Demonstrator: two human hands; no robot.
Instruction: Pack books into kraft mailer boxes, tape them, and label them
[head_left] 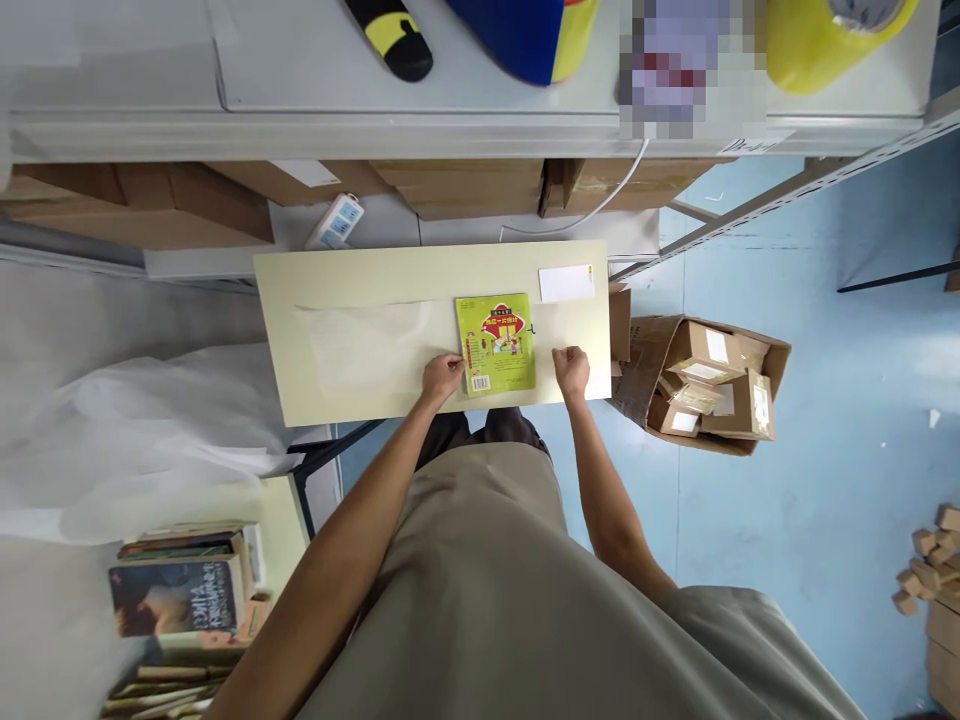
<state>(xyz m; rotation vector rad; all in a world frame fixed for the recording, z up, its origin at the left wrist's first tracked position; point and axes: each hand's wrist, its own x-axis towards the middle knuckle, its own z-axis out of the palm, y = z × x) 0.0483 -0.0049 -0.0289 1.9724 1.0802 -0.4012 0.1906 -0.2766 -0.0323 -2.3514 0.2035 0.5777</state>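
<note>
A green picture book (496, 345), back cover with barcode facing up, lies on a thin, pale, see-through sheet (367, 350) spread over a cream board-like tabletop (277, 330). My left hand (442, 378) is closed in a pinch at the book's lower left edge, fingertips beside or touching it. To the right of the book, a short gap away, my right hand (572, 373) is curled with its fingers pressed together over the tabletop. Whatever either hand may pinch is too small to make out. A white label slip (566, 284) lies above the right hand.
A shelf (300, 85) with a yellow tape roll (825, 50) runs across the front. Beneath it are cardboard boxes (465, 188) and a power strip (335, 222). An open carton (652, 370) of small boxes stands right; stacked books (180, 595) and white plastic wrap (165, 420) are left.
</note>
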